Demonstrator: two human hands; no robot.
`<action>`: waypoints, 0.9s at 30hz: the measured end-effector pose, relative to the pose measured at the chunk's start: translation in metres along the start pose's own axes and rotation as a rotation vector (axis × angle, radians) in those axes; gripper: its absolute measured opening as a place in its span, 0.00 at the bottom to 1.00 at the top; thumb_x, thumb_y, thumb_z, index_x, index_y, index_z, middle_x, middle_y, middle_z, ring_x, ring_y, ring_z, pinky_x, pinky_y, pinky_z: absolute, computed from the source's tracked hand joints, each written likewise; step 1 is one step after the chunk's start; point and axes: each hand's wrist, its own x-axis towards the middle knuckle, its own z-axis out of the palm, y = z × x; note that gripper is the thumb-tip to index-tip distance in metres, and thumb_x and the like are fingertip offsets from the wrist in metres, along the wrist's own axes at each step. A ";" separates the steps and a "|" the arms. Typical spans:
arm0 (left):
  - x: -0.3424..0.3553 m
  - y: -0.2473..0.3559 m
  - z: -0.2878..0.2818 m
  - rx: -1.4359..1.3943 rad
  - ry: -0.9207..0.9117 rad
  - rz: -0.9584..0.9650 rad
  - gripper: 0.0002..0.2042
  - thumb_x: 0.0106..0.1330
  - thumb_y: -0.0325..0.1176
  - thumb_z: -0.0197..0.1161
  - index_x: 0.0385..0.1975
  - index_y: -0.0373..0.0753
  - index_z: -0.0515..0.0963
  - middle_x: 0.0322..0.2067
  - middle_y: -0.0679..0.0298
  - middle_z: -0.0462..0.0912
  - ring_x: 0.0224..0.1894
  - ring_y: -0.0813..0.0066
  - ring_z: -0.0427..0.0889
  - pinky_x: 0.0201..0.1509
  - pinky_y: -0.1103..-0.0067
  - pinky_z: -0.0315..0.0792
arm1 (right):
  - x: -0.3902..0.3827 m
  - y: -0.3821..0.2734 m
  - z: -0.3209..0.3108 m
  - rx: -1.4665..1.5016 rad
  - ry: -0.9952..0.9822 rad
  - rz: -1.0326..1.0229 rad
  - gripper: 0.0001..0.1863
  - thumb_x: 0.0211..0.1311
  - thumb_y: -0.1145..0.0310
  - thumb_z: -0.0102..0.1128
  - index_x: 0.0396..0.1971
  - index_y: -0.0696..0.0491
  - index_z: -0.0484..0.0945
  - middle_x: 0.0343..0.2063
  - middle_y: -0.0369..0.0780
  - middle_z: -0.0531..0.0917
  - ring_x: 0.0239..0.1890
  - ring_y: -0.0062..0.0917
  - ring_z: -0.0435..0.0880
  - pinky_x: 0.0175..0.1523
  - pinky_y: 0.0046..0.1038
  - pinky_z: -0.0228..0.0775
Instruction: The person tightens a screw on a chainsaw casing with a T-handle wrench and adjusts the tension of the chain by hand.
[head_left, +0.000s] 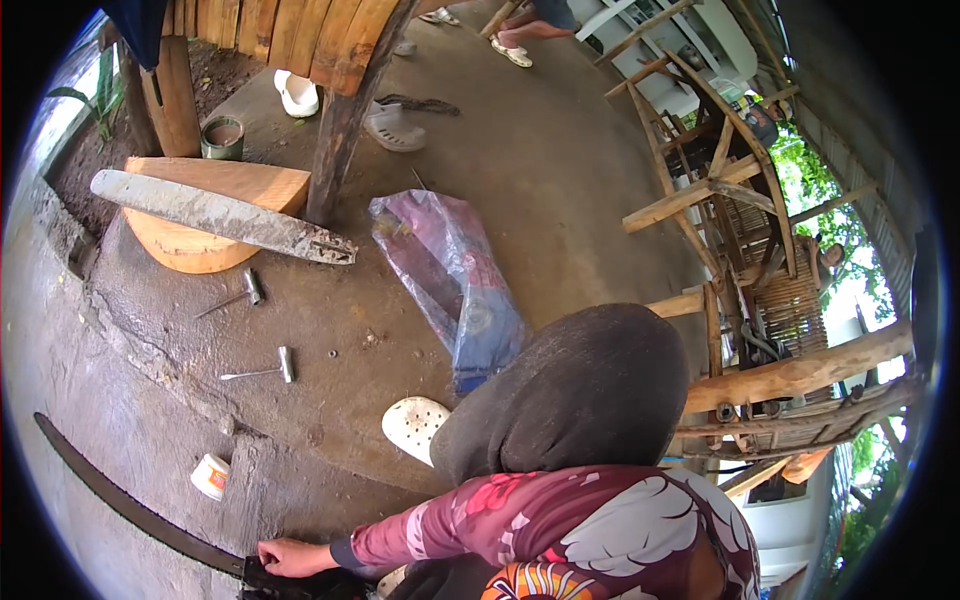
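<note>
Left of and below the cup (210,477), the saw (150,521) is lying with the right hand (295,558) gripping its dark base, fingers curled. Keeping knuckles off the toothed edge is probably helping; the left hand's fingers I cannot tell, out of view.

An open-sided yard workshop, with timber frames (680,201), a chainsaw bar (150,523) and T-handled tools (287,366).

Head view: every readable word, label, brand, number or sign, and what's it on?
No text reads clearly.
White cup: orange-red print, too small to read.
Plastic bag: faint reddish marking, too blurred to call lettering.
Saw blade: no lettering visible.
Grey bar: none legible.
</note>
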 end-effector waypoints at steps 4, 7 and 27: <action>0.005 -0.007 0.004 0.016 0.085 -0.075 0.25 0.69 0.51 0.62 0.57 0.38 0.79 0.46 0.55 0.86 0.48 0.61 0.84 0.50 0.69 0.78 | 0.004 -0.009 0.009 -0.013 0.028 0.176 0.14 0.65 0.62 0.60 0.35 0.58 0.70 0.29 0.48 0.79 0.34 0.38 0.79 0.40 0.40 0.69; -0.004 0.012 0.004 0.088 0.125 -0.088 0.27 0.68 0.53 0.62 0.58 0.38 0.79 0.48 0.55 0.85 0.48 0.58 0.84 0.53 0.68 0.77 | 0.003 -0.005 0.017 -0.032 0.115 0.183 0.14 0.66 0.61 0.59 0.35 0.58 0.69 0.29 0.48 0.79 0.34 0.38 0.79 0.40 0.40 0.69; 0.015 -0.019 0.023 0.231 0.428 0.382 0.21 0.73 0.46 0.59 0.41 0.28 0.83 0.32 0.49 0.85 0.32 0.57 0.80 0.45 0.68 0.75 | 0.015 0.037 0.023 -0.090 0.067 -0.040 0.14 0.61 0.62 0.60 0.34 0.59 0.72 0.29 0.48 0.79 0.34 0.40 0.78 0.39 0.41 0.68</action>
